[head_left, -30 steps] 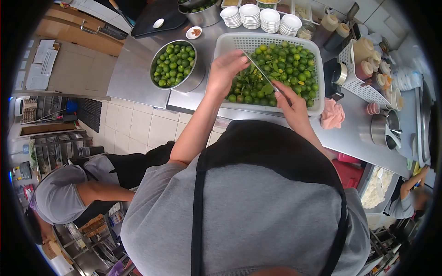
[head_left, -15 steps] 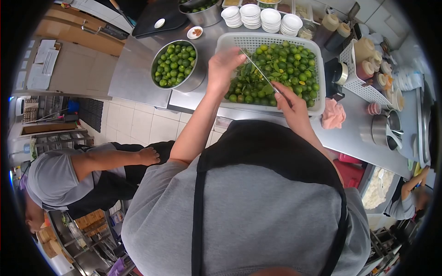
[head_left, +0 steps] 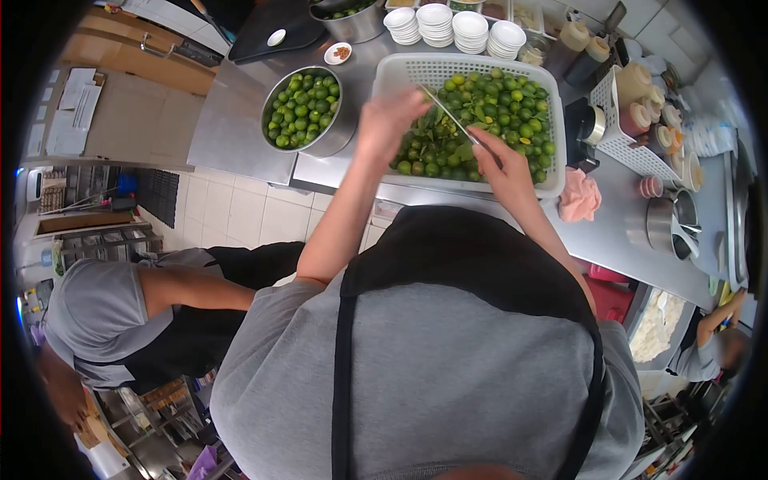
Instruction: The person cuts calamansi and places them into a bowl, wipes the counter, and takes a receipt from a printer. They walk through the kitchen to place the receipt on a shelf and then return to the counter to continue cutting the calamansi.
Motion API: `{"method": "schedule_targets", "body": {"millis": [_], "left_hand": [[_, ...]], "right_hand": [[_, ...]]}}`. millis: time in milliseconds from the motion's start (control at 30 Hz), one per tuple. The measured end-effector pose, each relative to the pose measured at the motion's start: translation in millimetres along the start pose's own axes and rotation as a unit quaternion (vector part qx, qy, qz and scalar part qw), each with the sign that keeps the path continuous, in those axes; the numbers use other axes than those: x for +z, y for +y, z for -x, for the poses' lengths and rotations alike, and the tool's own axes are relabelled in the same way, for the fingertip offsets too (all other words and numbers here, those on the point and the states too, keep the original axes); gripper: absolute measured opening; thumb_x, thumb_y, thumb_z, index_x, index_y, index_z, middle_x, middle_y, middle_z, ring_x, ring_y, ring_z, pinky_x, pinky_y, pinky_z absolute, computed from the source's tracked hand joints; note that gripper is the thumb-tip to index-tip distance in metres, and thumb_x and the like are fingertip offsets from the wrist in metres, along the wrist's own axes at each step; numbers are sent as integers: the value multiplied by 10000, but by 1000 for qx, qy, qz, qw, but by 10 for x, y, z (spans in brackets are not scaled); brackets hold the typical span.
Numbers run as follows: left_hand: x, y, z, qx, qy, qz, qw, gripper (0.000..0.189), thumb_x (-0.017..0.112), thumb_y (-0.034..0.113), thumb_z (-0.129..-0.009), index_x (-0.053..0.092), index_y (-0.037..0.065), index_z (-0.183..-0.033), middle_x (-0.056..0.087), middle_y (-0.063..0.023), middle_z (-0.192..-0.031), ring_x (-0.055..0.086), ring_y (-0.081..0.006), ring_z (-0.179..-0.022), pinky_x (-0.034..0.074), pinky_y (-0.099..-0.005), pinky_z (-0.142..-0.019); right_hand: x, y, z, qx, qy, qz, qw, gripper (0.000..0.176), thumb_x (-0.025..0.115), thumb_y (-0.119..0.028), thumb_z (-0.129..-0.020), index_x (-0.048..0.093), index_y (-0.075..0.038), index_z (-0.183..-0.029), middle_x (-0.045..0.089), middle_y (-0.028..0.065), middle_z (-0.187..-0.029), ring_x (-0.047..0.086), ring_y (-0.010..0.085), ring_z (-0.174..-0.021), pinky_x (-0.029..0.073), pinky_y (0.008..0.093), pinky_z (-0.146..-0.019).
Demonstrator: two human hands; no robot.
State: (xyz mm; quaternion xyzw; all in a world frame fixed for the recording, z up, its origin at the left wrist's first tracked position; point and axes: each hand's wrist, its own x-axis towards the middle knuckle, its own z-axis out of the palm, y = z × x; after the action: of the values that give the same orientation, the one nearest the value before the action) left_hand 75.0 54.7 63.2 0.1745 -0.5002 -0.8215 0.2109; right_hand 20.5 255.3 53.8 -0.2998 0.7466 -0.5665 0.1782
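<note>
A white perforated basket (head_left: 556, 120) on the steel counter holds many small green limes (head_left: 512, 108), with leaves and stems at its left part. My right hand (head_left: 502, 164) is closed round the handle of a knife (head_left: 450, 114), whose blade slants up and left over the limes. By the blade's tip, above the basket's left side, my left hand (head_left: 394, 120) is blurred; its fingers look bent together, and what they hold is too smeared to make out. Left of it stands a round steel pot (head_left: 346, 128) full of green limes (head_left: 304, 108).
Stacked white dishes (head_left: 434, 24) line the counter's back. Right of the basket lie a pink cloth (head_left: 579, 194) and a bottle crate (head_left: 632, 136). A co-worker (head_left: 104, 312) is at the left, another person (head_left: 708, 344) at the far right.
My left hand has shifted slightly and stays blurred near the knife tip. The knife has tilted a little. The co-worker at the left has leaned and moved the arm.
</note>
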Motion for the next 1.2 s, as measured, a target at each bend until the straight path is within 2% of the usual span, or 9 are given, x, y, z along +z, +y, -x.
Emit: {"method": "schedule_targets", "body": {"millis": [200,300,433,600,700,833,900,1000,1200], "left_hand": [[-832,549,-261,254,227,-331,880,206,688,24,-714,605,3,-901,613,-70,-834,575,-121,-738,462,-233,-673],[-877,625,-215,388,252,-662,590,243,693,44,-671,648,45,-909,638,-97,-855,601,-235,-727,477,-299,-699],[-750,26,-277,166,17,-677,717,152,645,71,-689,676,67,-838,635,-138,-804,605,-259,-822,482,-353,-725],[-427,-458,-107,64,-223,-868,440,229,564,50,-650,666,22,-853,639,-140,-799,602,-316,-836,486,-379,-740],[-481,-526,-153,68,-233,-874,421,176,628,82,-662,657,52,-832,643,-146,-813,609,-303,-828,483,-377,-714],[-207,-92,-103,-26,-229,-843,486,192,632,80,-682,635,29,-868,643,-151,-840,613,-292,-858,479,-371,-724],[-303,-30,-160,56,-161,-561,810,263,624,93,-737,600,-6,-980,637,-142,-920,614,-276,-878,477,-372,-743],[-304,54,-169,-20,-93,-104,990,329,587,100,-797,547,-30,-1097,610,-129,-1010,605,-271,-914,484,-354,-766],[-177,19,-77,-49,-58,74,994,291,535,52,-858,511,6,-1144,597,-86,-971,591,-240,-953,490,-328,-854]], "right_hand": [[-84,157,127,57,-12,-16,998,301,539,-203,-880,567,-85,-1156,531,7,-632,476,64,-576,385,209,-543],[-130,204,116,60,3,-22,998,309,539,-207,-882,560,-92,-1168,498,-7,-614,472,57,-573,379,207,-535],[-144,137,88,55,-3,-5,998,305,543,-197,-879,561,-91,-1164,504,-4,-622,454,57,-561,367,210,-525],[-98,143,121,32,3,-4,999,300,542,-189,-877,563,-90,-1160,503,-5,-621,432,55,-554,349,210,-515],[-93,188,131,40,8,-15,999,298,541,-185,-878,564,-93,-1160,503,-5,-617,425,52,-553,345,209,-513],[-116,166,129,43,12,-20,999,304,543,-190,-878,560,-95,-1167,499,-12,-610,435,45,-560,347,204,-516],[-118,122,135,44,19,-24,999,305,541,-189,-880,558,-92,-1169,495,-16,-607,438,45,-561,348,203,-517],[-100,103,137,44,22,-39,998,307,536,-188,-885,552,-87,-1174,490,-23,-610,441,45,-567,349,201,-521],[-59,64,137,54,6,-76,996,312,527,-187,-894,538,-87,-1189,488,-28,-637,445,44,-590,353,198,-536]]}}
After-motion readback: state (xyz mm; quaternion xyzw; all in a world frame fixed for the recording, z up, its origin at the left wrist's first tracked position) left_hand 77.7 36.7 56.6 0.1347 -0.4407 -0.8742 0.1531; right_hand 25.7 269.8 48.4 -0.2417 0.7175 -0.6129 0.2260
